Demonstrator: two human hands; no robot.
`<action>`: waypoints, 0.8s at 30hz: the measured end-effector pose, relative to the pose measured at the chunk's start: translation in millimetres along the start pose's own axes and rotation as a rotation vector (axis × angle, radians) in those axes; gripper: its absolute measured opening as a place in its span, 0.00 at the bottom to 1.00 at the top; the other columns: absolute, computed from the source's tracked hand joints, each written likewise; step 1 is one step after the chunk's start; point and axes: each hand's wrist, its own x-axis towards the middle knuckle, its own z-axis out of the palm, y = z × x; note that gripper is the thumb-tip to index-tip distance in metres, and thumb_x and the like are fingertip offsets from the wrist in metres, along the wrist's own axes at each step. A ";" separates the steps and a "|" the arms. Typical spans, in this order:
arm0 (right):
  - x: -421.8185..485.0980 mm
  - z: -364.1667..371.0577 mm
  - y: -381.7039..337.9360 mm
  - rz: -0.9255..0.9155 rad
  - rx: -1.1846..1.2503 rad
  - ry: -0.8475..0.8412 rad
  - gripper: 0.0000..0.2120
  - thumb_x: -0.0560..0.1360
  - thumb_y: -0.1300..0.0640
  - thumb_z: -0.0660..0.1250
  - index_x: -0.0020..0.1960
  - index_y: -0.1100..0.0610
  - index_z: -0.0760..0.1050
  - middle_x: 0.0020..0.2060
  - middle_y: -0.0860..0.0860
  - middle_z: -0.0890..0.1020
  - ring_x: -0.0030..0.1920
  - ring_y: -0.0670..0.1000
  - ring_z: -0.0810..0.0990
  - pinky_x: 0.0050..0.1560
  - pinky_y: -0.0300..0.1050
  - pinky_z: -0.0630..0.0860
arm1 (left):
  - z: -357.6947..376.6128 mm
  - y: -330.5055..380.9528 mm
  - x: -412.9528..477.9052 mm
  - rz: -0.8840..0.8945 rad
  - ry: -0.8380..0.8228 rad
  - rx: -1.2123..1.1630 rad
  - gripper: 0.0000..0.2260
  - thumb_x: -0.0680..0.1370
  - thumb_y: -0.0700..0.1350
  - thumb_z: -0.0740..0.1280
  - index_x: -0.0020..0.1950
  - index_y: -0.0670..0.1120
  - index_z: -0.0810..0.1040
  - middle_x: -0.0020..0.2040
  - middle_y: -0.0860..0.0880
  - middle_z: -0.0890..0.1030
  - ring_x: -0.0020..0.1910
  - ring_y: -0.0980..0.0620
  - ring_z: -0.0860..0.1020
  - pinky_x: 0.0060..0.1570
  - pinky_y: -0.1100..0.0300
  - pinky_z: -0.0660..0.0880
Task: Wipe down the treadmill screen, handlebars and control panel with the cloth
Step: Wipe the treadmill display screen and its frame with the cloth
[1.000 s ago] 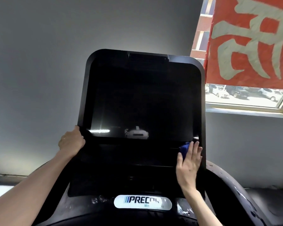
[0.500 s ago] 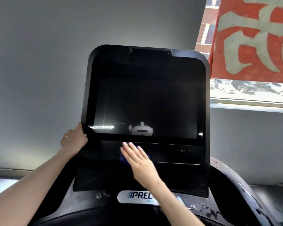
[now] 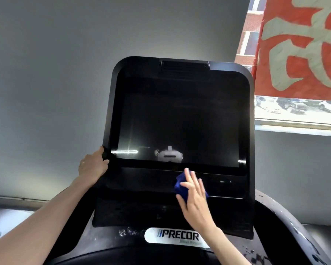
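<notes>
The single head view looks forward and slightly upward, close to the treadmill screen (image 3: 180, 121) at twelve o'clock.

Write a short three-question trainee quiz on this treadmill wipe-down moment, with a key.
1. True or false: the left hand grips the left edge of the treadmill console.
2. Where is the blue cloth pressed? A) on the PRECOR badge B) on the dark strip just below the screen C) on the window sill
3. Fill in: the cloth lies under the fingers of the ____ hand.

Key: 1 true; 2 B; 3 right.
</notes>
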 end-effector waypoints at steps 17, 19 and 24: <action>83.2 89.2 -78.1 -0.546 0.012 -0.196 0.15 0.74 0.63 0.68 0.59 0.55 0.76 0.72 0.55 0.66 0.73 0.54 0.63 0.73 0.50 0.59 | -16.2 -44.7 -3.6 -0.105 -0.218 -0.354 0.19 0.74 0.29 0.58 0.57 0.44 0.81 0.55 0.46 0.82 0.58 0.47 0.79 0.62 0.55 0.73; 78.4 96.1 -87.5 -0.502 0.067 -0.167 0.17 0.71 0.66 0.70 0.59 0.55 0.76 0.70 0.55 0.69 0.72 0.54 0.64 0.72 0.51 0.59 | -14.7 -49.6 -3.3 -0.126 -0.185 -0.363 0.19 0.73 0.29 0.57 0.54 0.44 0.82 0.53 0.46 0.83 0.56 0.49 0.79 0.62 0.56 0.73; 105.5 95.4 -103.5 -0.608 0.154 -0.200 0.20 0.72 0.69 0.67 0.63 0.58 0.73 0.70 0.54 0.70 0.72 0.53 0.63 0.72 0.50 0.61 | -21.6 -49.5 -0.5 -0.115 -0.099 -0.346 0.19 0.73 0.29 0.56 0.52 0.43 0.83 0.50 0.47 0.84 0.54 0.49 0.80 0.60 0.59 0.73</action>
